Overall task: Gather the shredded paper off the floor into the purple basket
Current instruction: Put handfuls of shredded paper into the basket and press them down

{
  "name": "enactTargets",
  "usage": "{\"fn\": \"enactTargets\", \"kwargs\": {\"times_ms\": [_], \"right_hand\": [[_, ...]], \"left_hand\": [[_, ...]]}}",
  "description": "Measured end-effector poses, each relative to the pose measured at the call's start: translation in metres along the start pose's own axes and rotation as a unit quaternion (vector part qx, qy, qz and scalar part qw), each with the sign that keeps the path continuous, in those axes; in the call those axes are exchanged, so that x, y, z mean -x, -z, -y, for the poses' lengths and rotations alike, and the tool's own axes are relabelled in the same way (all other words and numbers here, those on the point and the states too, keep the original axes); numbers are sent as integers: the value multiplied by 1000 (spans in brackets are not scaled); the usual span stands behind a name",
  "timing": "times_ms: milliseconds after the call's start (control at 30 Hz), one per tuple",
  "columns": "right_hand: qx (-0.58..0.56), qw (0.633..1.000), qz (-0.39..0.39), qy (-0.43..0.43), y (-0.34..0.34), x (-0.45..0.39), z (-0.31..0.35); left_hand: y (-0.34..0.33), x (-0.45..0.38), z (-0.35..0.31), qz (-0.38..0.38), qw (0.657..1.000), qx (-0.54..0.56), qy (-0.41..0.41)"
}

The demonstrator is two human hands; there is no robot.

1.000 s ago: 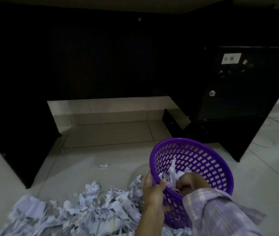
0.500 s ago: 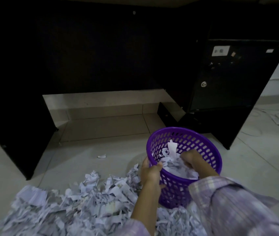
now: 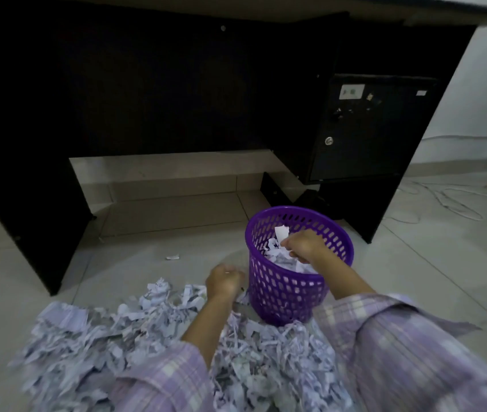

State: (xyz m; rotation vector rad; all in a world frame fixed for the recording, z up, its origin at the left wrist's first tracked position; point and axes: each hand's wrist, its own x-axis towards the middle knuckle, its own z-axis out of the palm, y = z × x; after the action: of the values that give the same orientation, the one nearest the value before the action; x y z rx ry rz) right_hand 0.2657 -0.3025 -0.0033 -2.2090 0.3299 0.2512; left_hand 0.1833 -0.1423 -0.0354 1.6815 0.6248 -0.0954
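1. The round purple plastic basket (image 3: 288,289) has walls full of small oval holes and a smooth rim. It stands upright on the pale tiled floor (image 3: 147,263), just in front of the dark table (image 3: 147,84).
2. White paper strips (image 3: 279,254) fill the basket partly; one piece stands up above the others, near the rim.
3. The large heap of white shredded paper (image 3: 93,337) lies on the floor on the near side of the basket and touches its base. It spreads far to the left and goes under both plaid lilac sleeves (image 3: 399,352).
4. The right hand (image 3: 303,246) is inside the mouth of the basket, over the paper there, with the fingers curled. Whether they grip a strip, I cannot tell.
5. The left hand (image 3: 224,282) is just beside the left wall of the basket, above the heap edge. Its fingers are curled; I cannot tell if they grip paper.
6. One small loose paper scrap (image 3: 173,257) lies alone on the floor, left of the basket.
7. To the right of the basket the floor is open up to the thin white cables (image 3: 444,200). Behind it the dark table leg and the black cabinet door with a lock (image 3: 364,129) stand near.
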Motion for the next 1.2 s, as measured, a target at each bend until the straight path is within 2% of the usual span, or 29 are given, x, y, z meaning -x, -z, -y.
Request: {"fn": "enactTargets", "kwargs": {"times_ms": [200,300,433,567,667,733,867,1000,1067,1200], "right_hand": [[47,998,37,8,-33,65,-15],[39,996,83,-20,-59,94,-33],[90,984,144,-52,-102,118,-66],[171,969,173,-36,-142,132,-109],[131,968,201,-69,-169,146,-140],[138,967,199,-78,-185,155,-156],[196,965,172,-39,-210,168,-173],[240,964,114,11,-231,185,-181],[247,964,88,41,-235,191,-182],[224,967,90,77,-234,189,-182]], "left_hand": [[49,31,35,-32,994,-104,-27],[70,36,67,-34,987,-158,-19],[89,50,113,-2,979,-202,-11],[93,63,156,25,970,-241,-6],[99,75,186,43,965,-260,-6],[102,79,203,46,964,-263,-12],[105,76,220,36,973,-230,-2],[108,73,231,27,975,-221,9],[107,73,233,38,973,-226,4],[105,75,239,61,972,-226,5]]}}
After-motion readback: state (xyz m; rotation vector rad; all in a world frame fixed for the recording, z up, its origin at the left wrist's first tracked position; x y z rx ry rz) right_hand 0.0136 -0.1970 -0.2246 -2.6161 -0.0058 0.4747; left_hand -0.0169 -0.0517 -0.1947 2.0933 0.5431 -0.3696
